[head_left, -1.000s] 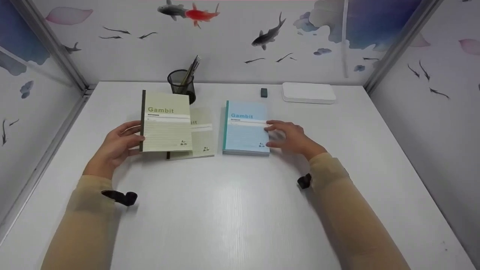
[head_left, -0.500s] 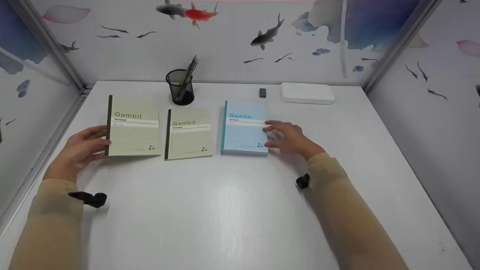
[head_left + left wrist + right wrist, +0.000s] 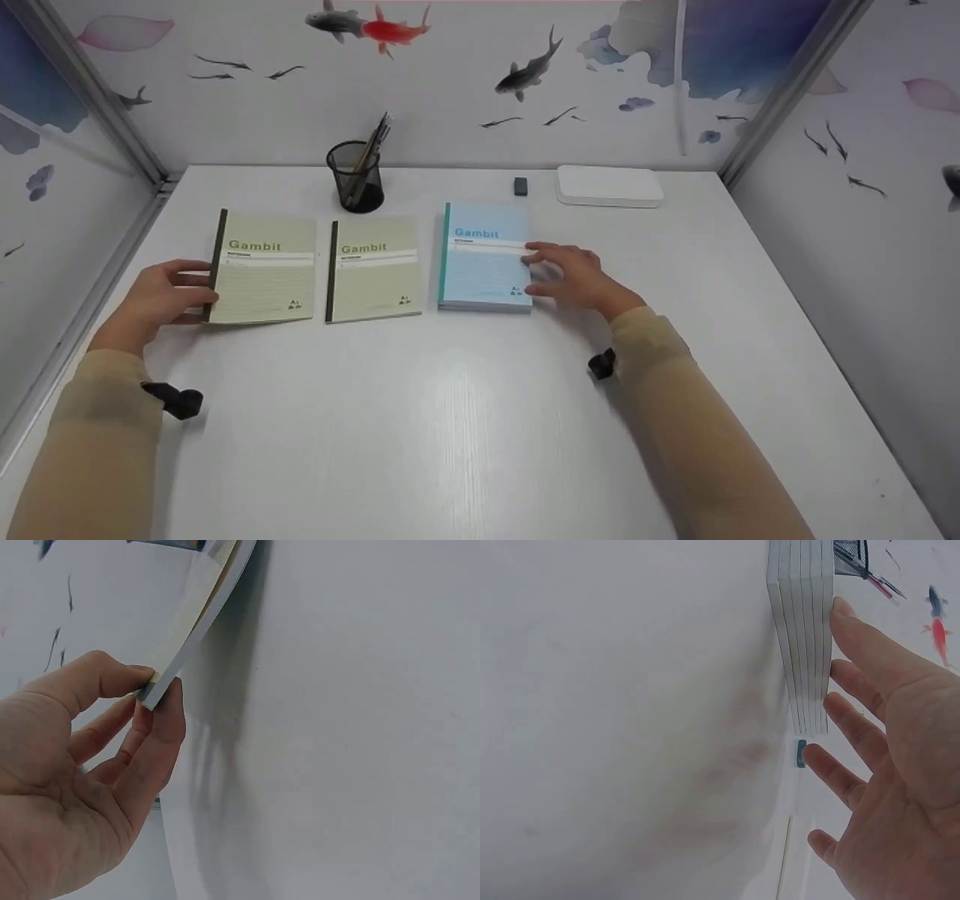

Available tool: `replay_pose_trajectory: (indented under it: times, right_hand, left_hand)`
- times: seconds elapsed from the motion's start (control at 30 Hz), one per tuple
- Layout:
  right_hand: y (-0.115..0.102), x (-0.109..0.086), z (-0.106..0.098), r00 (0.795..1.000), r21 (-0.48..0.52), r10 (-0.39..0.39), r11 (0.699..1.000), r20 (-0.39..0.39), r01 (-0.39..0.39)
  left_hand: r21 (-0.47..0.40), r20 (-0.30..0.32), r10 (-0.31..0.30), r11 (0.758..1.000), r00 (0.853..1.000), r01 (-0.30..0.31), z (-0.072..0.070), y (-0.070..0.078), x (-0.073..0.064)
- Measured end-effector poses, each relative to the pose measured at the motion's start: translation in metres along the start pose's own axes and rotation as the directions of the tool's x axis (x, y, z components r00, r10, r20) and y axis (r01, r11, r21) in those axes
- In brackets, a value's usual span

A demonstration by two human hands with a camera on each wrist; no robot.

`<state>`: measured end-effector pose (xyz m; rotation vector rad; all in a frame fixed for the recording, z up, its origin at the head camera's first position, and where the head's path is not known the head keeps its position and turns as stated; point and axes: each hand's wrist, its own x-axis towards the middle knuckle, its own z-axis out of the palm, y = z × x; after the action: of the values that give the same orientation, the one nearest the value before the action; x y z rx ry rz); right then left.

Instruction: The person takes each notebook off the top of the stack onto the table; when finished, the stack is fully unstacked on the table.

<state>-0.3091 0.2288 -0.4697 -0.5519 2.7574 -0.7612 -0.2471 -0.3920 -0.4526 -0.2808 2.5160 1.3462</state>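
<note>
At the far left, the left hand [image 3: 156, 294] is clamped on the dark spine of the left green notebook [image 3: 266, 271], thumb above and fingers beneath. A second ago this notebook overlapped the other green one; now it has come across to the left and down — its body low over the white table [image 3: 465, 420], beside its neighbour with a narrow gap between. The left wrist view shows the pinched end held up off the table, the notebook bowing away from the fingertips. So the setting-apart of the two seems nearly done, with only the release of the spine left. The notebook lies just right of the left hand.

Next to the right, the second green notebook [image 3: 375, 274] lies flat, touched by neither hand, with a mesh pen cup [image 3: 355, 180] beyond it. Then comes the blue notebook stack [image 3: 484, 259], square and unmoved, a dark eraser [image 3: 520, 187] on its far side. The right hand [image 3: 576, 281] rests at the stack's right edge, fingers spread apart — touching rather than gripping. Farther right, at the far edge, sits a white case [image 3: 610, 186].
</note>
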Motion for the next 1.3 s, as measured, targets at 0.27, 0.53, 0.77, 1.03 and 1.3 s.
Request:
replay_pose_trajectory:
  times: [0.27, 0.53, 0.77, 1.03, 1.3]
  right_hand:
    - [-0.002, -0.001, 0.001, 1.0, -0.02, 0.025, 0.999, 0.0, -0.025]
    - [0.0, -0.003, 0.0, 1.0, -0.005, -0.02, 1.0, -0.007, 0.019]
    - [0.001, -0.003, 0.0, 1.0, -0.012, -0.026, 1.0, -0.001, 0.026]
    - [-0.001, -0.003, -0.002, 1.0, -0.01, -0.017, 1.0, 0.0, 0.017]
    - [-0.001, -0.002, -0.001, 1.0, 0.003, -0.001, 1.0, 0.013, 0.001]
  left_hand:
    - [0.277, 0.02, 0.102, 0.955, 0.995, -0.103, 0.001, 0.001, 0.001]
    - [0.387, 0.109, 0.123, 0.909, 0.986, -0.156, -0.002, -0.001, 0.006]
    - [0.41, 0.113, 0.103, 0.901, 0.988, -0.141, -0.001, -0.004, 0.007]
    - [0.442, 0.122, 0.108, 0.884, 0.987, -0.152, -0.002, -0.001, 0.009]
    - [0.438, 0.013, 0.257, 0.868, 0.966, -0.236, 0.029, 0.028, 0.009]
